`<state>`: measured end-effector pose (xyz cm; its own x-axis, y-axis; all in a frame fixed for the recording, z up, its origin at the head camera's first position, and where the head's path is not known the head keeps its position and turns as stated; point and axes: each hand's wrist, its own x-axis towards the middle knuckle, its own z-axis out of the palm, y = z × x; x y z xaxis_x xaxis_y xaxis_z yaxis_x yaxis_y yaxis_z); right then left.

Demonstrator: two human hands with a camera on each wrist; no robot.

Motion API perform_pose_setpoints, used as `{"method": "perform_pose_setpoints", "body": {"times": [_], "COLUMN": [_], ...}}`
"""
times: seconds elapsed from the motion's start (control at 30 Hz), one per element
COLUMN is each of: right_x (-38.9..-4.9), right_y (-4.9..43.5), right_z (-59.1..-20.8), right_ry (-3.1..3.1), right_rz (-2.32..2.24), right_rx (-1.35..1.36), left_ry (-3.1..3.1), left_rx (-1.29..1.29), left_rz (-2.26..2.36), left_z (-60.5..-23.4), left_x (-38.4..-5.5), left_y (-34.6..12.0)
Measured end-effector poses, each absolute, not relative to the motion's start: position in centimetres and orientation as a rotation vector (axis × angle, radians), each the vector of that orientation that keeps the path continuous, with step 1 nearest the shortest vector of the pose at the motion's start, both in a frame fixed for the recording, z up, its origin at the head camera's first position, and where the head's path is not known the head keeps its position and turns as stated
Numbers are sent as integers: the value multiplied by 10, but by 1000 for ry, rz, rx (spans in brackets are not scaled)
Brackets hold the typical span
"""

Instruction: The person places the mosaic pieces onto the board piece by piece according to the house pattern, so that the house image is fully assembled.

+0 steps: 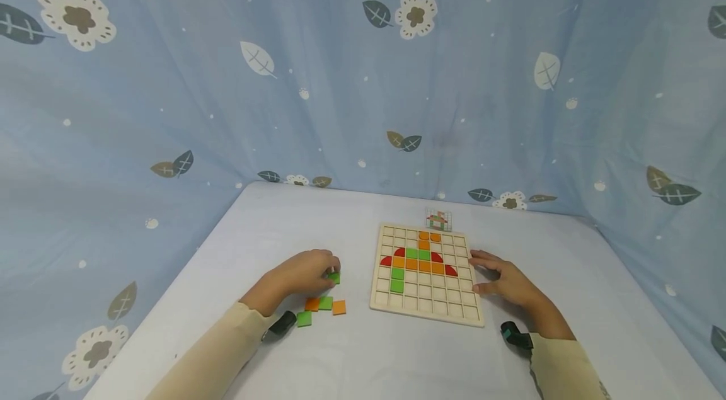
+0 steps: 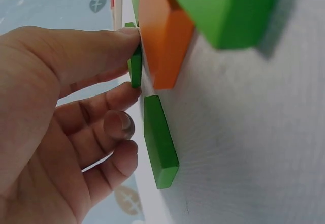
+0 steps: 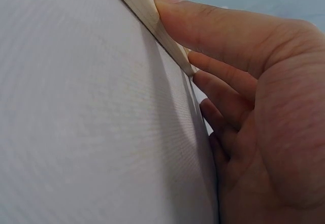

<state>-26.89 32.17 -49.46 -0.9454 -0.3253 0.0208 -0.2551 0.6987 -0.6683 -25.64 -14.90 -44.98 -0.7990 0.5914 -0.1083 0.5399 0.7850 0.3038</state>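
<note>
My left hand pinches a green square tile between thumb and fingertips, low over the cloth left of the board. In the left wrist view the pinched tile stands on edge, while another green tile lies under the other fingers. The wooden grid board carries orange, green and red pieces: orange circles at the top, a row of orange squares, red quarter-rounds at the sides. Along its right edge rests my right hand, fingers spread and lightly bent. Its thumb touches the board's rim.
Loose tiles lie near my left wrist: an orange one, a green one, another orange and another green. Behind the board is a small pattern card. A blue printed curtain borders the white table.
</note>
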Motion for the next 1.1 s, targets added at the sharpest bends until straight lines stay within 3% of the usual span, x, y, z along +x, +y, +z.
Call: {"method": "perform_pose_setpoints", "body": {"times": [0.53,1.1], "right_x": [-271,-265], "right_y": [325,320], "right_z": [-496,-490], "right_ry": [2796,2802], "right_rz": [-1094,-1075], "right_rx": [-514,-514], "left_ry": [2838,2841], "left_rx": [839,972], "left_rz": [282,191], "left_z": [-446,-437], "left_x": [-261,-254], "left_y": [-146,-123]}}
